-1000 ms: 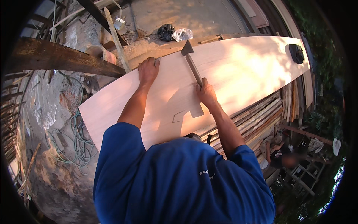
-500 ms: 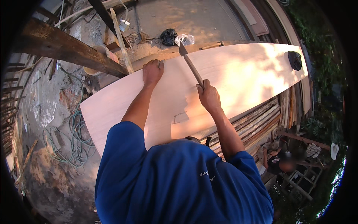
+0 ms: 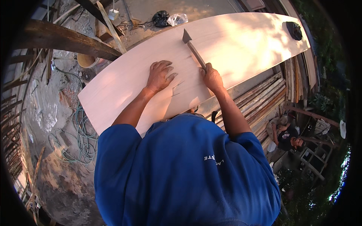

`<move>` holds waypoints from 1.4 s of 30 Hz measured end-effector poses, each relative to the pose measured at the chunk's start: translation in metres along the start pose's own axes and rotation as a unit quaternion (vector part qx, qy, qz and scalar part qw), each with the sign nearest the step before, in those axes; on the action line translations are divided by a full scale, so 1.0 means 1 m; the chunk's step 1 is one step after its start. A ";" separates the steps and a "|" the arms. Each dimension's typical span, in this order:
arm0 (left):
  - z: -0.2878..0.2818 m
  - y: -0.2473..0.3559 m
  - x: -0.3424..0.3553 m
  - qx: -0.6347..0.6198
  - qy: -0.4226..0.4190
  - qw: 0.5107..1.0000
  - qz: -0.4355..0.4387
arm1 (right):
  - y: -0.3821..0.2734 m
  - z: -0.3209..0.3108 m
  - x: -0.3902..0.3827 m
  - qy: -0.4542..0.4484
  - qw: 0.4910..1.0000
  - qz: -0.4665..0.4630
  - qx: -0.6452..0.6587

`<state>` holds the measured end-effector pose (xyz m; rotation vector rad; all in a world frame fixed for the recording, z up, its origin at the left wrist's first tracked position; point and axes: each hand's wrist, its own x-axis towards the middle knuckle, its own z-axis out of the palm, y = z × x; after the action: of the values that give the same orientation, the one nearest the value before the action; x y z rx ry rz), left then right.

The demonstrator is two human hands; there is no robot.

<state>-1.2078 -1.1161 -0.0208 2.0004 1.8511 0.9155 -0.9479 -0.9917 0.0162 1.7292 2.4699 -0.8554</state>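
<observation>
A long pale plywood panel [image 3: 245,37] with curved edges lies across in front of me. My left hand [image 3: 160,76] rests on it, open, with fingers spread and slightly bent. My right hand [image 3: 211,78] is closed on the wooden handle of a hatchet-like tool [image 3: 196,53], whose dark metal head [image 3: 186,36] points away from me near the far edge. A small dark drawn mark sits on the panel near my left hand. A black plastic bag or bundle [image 3: 293,31] sits on the panel's right end.
A dark timber beam [image 3: 66,41] and a bucket [image 3: 83,60] are at the upper left, a coiled hose [image 3: 77,139] below. Two bags [image 3: 160,19] lie beyond the panel. Stacked boards [image 3: 264,100] are at the right, with a seated co-worker [image 3: 283,135] nearby.
My left hand has left the far edge, moving toward me and right, its fingers spreading. The view has shifted, so the panel appears higher; the tool is still in my right hand.
</observation>
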 end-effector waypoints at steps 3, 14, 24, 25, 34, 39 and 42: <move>0.003 0.043 -0.033 0.039 -0.046 0.998 0.018 | -0.001 -0.003 -0.014 -0.011 1.000 0.021 0.010; 0.030 0.084 -0.001 0.238 -0.114 0.963 0.055 | 0.004 0.007 -0.012 0.027 1.000 0.007 0.014; -0.003 0.064 0.008 -0.151 0.025 0.956 -0.251 | 0.017 0.010 -0.011 0.012 0.997 -0.013 0.079; -0.010 0.047 0.004 -0.206 0.071 0.937 -0.271 | 0.014 0.010 -0.013 0.000 0.995 -0.008 0.103; -0.050 -0.127 -0.003 -0.359 0.270 0.818 -0.360 | -0.032 0.004 -0.039 -0.095 0.919 0.101 0.369; -0.049 -0.138 0.020 -0.215 0.238 0.866 -0.384 | -0.044 -0.004 -0.046 -0.082 0.925 0.120 0.352; -0.032 -0.147 0.028 -0.151 0.310 0.891 -0.295 | -0.065 -0.011 -0.039 -0.112 0.922 0.113 0.354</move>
<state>-1.3446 -1.0740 -0.0752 0.9033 2.2407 1.6163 -0.9861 -1.0367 0.0655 1.8717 1.8688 -1.9514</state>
